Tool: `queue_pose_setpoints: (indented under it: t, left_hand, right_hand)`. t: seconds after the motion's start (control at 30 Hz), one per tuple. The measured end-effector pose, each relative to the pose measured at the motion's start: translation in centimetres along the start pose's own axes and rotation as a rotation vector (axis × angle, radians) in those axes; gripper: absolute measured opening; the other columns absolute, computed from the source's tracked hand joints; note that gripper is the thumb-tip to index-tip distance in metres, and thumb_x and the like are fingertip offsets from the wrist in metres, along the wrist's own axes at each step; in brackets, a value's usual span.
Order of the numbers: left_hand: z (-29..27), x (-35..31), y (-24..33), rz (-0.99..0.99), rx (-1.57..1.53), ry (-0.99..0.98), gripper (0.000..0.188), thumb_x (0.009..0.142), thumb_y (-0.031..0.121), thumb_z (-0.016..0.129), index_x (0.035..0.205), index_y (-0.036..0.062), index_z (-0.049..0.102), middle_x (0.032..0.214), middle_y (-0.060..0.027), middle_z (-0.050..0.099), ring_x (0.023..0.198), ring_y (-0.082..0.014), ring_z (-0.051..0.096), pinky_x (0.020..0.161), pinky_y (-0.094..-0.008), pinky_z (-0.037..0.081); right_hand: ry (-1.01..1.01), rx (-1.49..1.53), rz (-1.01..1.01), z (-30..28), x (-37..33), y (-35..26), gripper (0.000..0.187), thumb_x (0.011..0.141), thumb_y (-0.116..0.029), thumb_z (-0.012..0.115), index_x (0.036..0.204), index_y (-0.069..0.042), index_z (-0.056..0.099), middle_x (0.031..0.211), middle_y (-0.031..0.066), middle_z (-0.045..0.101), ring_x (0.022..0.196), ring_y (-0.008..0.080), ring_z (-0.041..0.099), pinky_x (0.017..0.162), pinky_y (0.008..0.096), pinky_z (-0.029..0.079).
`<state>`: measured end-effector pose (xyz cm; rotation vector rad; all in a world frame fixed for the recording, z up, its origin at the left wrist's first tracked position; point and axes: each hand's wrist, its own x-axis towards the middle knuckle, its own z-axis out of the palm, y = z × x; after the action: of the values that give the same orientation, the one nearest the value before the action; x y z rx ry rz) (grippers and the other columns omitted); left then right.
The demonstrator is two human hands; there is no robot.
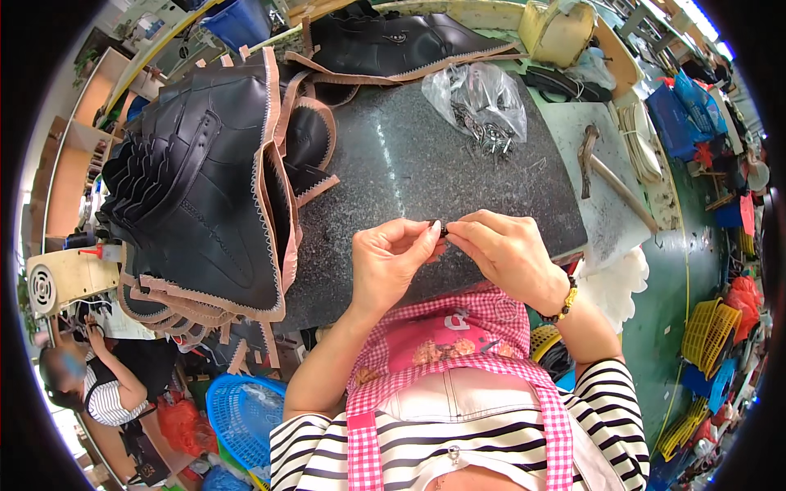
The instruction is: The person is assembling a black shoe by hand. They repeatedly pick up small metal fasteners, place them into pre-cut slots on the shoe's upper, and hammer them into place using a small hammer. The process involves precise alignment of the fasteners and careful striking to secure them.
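Note:
My left hand (395, 260) and my right hand (501, 248) meet above the near part of the dark work slab (352, 180). Thumbs and fingertips of both are pinched on a small dark piece (443, 230), mostly hidden by the fingers; its kind is too small to tell. To the left lies a big pile of black leather shoe uppers (196, 180) with tan zigzag-cut edges and straps. Beyond my hands, a clear plastic bag (491, 90) rests on the slab, with small shiny metal buckles (495, 137) at its mouth.
More black uppers (401, 45) lie at the slab's far edge. A hammer (618, 180) rests on the pale board at right. Left and low stands a blue basket (246, 417); a person (106, 385) works beyond it. Yellow baskets (711, 334) stand at far right.

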<state>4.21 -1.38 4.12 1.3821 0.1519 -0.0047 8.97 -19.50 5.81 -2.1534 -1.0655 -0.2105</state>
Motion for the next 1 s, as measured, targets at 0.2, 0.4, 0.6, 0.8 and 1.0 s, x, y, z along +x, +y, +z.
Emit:
queue_pose_setpoints:
  t: [0.2, 0.4, 0.6, 0.8, 1.0]
  left_hand:
    - [0.1, -1.1, 0.1, -0.002, 0.052, 0.035, 0.012, 0.091, 0.008, 0.067, 0.092, -0.0033, 0.071, 0.082, -0.0105, 0.072, 0.071, -0.0125, 0.069, 0.062, -0.0238, 0.057]
    - [0.1, -1.5, -0.3, -0.009, 0.041, 0.092, 0.012, 0.091, 0.008, 0.067, 0.092, -0.0033, 0.071, 0.08, -0.0108, 0.072, 0.069, -0.0127, 0.069, 0.061, -0.0239, 0.057]
    - [-0.3, -1.4, -0.1, -0.075, 0.002, 0.1, 0.013, 0.09, 0.009, 0.067, 0.091, -0.0032, 0.071, 0.08, -0.0096, 0.071, 0.069, -0.012, 0.069, 0.061, -0.0231, 0.056]
    - [0.0, -1.4, -0.1, -0.066, 0.069, 0.079, 0.014, 0.09, 0.01, 0.068, 0.09, -0.0034, 0.07, 0.079, -0.011, 0.071, 0.067, -0.0134, 0.069, 0.059, -0.0236, 0.056]
    - [0.3, -1.7, 0.4, -0.057, 0.078, 0.075, 0.013, 0.09, 0.01, 0.068, 0.089, -0.0027, 0.071, 0.078, -0.0101, 0.071, 0.065, -0.0123, 0.068, 0.058, -0.0224, 0.055]
  right_hand:
    - [-0.185, -0.194, -0.141, -0.6, 0.6, -0.6, 0.014, 0.072, -0.008, 0.062, 0.084, -0.005, 0.056, 0.074, 0.0063, 0.053, 0.069, 0.0224, 0.063, 0.057, 0.0338, 0.052]
    - [-0.067, -0.15, -0.125, 1.0, 0.3, -0.8, 0.011, 0.075, -0.009, 0.065, 0.082, -0.005, 0.057, 0.071, 0.0064, 0.053, 0.064, 0.0222, 0.063, 0.054, 0.0336, 0.052]
    - [-0.008, 0.061, -0.008, 1.1, -0.3, -0.4, 0.012, 0.08, -0.01, 0.068, 0.09, -0.003, 0.064, 0.071, 0.0082, 0.057, 0.061, 0.0259, 0.063, 0.053, 0.0354, 0.051]
    - [-0.286, 0.044, -0.063, -0.9, 1.0, 0.3, 0.011, 0.083, -0.01, 0.066, 0.091, -0.004, 0.065, 0.074, 0.0102, 0.06, 0.064, 0.0294, 0.063, 0.056, 0.0389, 0.05]
    - [-0.326, 0.118, -0.068, -1.8, 1.8, 0.5, 0.009, 0.078, -0.009, 0.064, 0.085, -0.004, 0.064, 0.074, 0.0109, 0.06, 0.066, 0.0302, 0.063, 0.057, 0.0398, 0.051]
